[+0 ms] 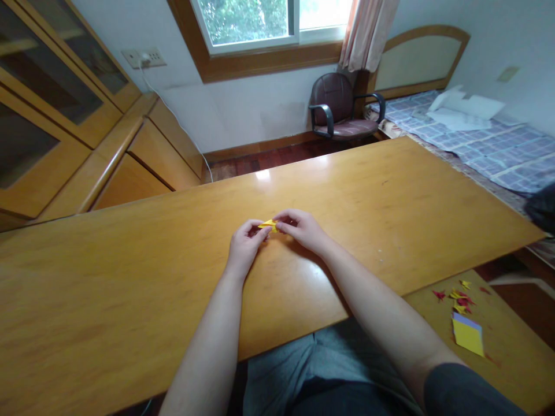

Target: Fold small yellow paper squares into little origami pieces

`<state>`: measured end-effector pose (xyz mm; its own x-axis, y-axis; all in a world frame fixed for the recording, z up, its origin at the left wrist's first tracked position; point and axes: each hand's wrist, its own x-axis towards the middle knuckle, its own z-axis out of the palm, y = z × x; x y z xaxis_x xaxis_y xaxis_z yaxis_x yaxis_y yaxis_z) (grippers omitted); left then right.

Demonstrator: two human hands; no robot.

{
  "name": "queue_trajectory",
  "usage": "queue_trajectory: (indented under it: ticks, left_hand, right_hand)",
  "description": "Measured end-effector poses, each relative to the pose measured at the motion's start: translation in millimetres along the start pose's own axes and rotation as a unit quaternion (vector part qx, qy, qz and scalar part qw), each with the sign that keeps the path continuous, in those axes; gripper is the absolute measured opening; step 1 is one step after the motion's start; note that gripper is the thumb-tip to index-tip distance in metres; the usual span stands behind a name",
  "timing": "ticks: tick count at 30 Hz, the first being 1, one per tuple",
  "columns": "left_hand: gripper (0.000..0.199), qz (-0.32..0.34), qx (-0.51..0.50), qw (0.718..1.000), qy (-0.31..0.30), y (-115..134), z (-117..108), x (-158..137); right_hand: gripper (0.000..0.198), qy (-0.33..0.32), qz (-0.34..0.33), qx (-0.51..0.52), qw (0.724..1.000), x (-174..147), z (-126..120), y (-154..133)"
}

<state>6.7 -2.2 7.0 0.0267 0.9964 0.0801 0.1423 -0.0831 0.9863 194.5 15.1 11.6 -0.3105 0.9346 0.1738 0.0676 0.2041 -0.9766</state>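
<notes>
Over the bench (130, 289), left hand (244, 247) and right hand (307, 230) are pinching folded paper (266, 225), which is probably calling for light, even pressure.

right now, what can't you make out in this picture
Head view:
Held yellow paper: partly hidden by the left hand and right hand; its folds are too small to follow.
Small red and yellow pieces: too small and blurred to count surely.
Dark object: cut off by the right edge, unidentifiable.
</notes>
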Motion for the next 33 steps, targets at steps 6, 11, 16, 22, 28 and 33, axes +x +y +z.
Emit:
queue_trajectory:
  ticks: [6, 11, 16, 22, 28, 33]
  left_hand:
    - [0.028, -0.012, -0.015, 1.0, 0.005, -1.8, 0.1, 0.5]
    - [0.03, -0.014, -0.036, 0.999, 0.009, -2.9, 0.5, 1.5]
    - [0.028, -0.02, -0.057, 0.998, 0.016, -3.2, 0.5, 2.2]
    - [0.021, -0.045, -0.071, 0.996, 0.041, -2.8, 0.9, 1.9]
    - [0.016, -0.048, -0.132, 0.986, 0.088, -0.3, 5.4, 0.8]
    - [0.011, -0.058, -0.154, 0.976, 0.143, 2.2, 11.4, 0.0]
  right_hand:
    - [0.017, -0.005, -0.032, -0.052, 0.998, -0.7, -0.2, 1.7]
    - [0.016, 0.007, -0.049, -0.08, 0.996, -1.0, -1.1, 1.1]
    - [0.019, 0.042, -0.057, -0.098, 0.993, -1.5, 0.1, -0.3]
    - [0.022, 0.044, -0.106, -0.14, 0.983, -2.8, 9.2, 4.4]
    - [0.019, 0.061, -0.187, -0.218, 0.956, -3.9, 17.1, 2.5]
    - [0.019, 0.046, -0.218, -0.244, 0.944, -5.2, 20.5, -2.0]
